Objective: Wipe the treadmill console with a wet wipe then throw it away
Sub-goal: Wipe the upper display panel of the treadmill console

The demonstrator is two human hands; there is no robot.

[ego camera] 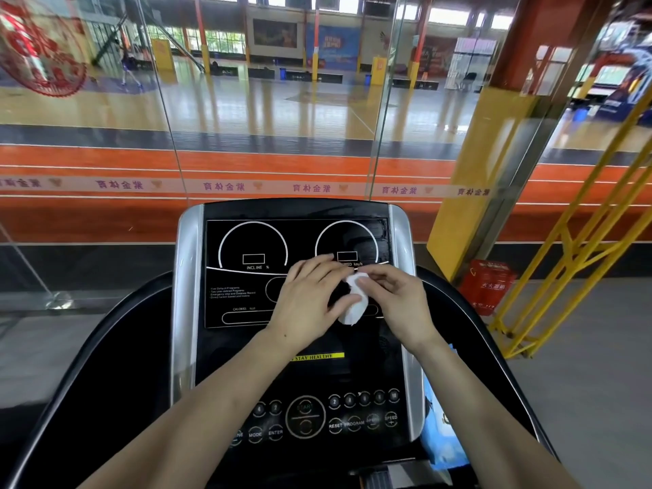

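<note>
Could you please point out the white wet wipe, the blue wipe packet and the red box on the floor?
white wet wipe [354, 305], head view, on its bunched lower half.
blue wipe packet [439, 432], head view, on its printed face.
red box [488, 287], head view, on its front side.

Bright daylight from far windows [225, 40]; glare on the glass [106, 100]; edges bend, slightly soft.
</note>
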